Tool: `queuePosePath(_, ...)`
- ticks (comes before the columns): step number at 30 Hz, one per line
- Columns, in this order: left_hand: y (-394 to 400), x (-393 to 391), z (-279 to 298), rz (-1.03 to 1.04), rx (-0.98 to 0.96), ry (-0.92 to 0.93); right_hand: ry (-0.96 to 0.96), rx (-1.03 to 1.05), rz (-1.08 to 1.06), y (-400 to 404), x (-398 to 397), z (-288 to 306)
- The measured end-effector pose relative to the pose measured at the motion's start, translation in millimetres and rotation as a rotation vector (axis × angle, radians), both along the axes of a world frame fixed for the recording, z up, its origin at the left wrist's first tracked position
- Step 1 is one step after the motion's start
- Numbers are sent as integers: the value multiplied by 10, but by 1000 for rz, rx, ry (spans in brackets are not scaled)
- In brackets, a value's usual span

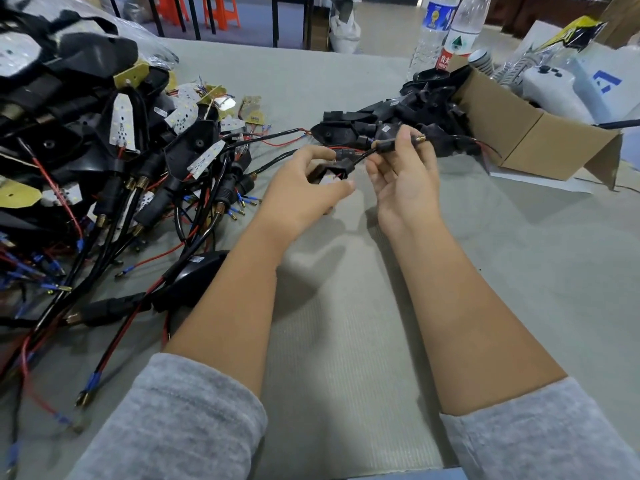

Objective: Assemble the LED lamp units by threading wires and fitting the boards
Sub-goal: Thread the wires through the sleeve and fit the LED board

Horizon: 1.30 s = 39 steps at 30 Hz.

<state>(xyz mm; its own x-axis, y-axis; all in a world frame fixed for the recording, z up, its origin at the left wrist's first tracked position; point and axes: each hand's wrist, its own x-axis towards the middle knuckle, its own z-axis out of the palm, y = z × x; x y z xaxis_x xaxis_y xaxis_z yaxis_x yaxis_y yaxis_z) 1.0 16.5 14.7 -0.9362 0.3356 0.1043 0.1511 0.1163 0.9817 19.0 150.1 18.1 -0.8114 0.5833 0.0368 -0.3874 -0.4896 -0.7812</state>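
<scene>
Lamp housing [325, 176], a small black shell with a white board inside, sits at frame centre, held above the tabletop [346, 341] by the left hand [304, 195], fingers curled around it. Right hand [403, 174] pinches the black sleeved cable [384, 146]. The assembly looks light; thin red leads appear fragile, so grip the sleeve. Finished units [104, 150] crowd the left; empty shells [408, 112] and a cardboard box [526, 133] lie upper right.

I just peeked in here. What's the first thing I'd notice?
Probably the two hands mid-table: the left hand grips a black lamp housing, the right hand pinches its black cable. Next, the big tangle of wired lamps heaped on the left.
</scene>
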Motion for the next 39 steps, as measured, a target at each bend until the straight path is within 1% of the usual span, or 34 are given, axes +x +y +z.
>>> queuePosePath(3, -42, 2, -17, -2, -90, 98, 3, -46, -47, 40, 8, 1)
queuePosePath(6, -38, -4, -23, 35, -77, 107, -7, -84, -56, 61, 17, 12)
queuePosePath(8, -26, -13, -29, 55, -34, 79, -23, -94, -13, 65, 27, 13)
queuePosePath(13, -16, -48, -49, 65, 1, 110, -46, -109, 133, 52, 41, 0)
queuePosePath(15, -9, -73, -64, 84, 48, 79, -81, -27, 165, 23, 39, -3)
queuePosePath(18, 0, -106, -75, 113, 83, 30, -135, 166, 192, -41, 48, -7)
queuePosePath(20, -3, -117, -79, 128, 91, 22, -161, 235, 202, -69, 57, -3)
queuePosePath(25, 12, -118, -80, 122, 72, 45, -180, 297, 205, -82, 37, -9)
queuePosePath(28, 23, -100, -63, 98, 87, 39, -175, 299, 203, -79, 24, -22)
queuePosePath(33, 32, -50, -49, 53, 59, 21, -161, 314, 205, -91, 25, -12)
queuePosePath(39, 22, -51, -27, 91, 105, -29, -168, 305, 219, -85, 30, -16)
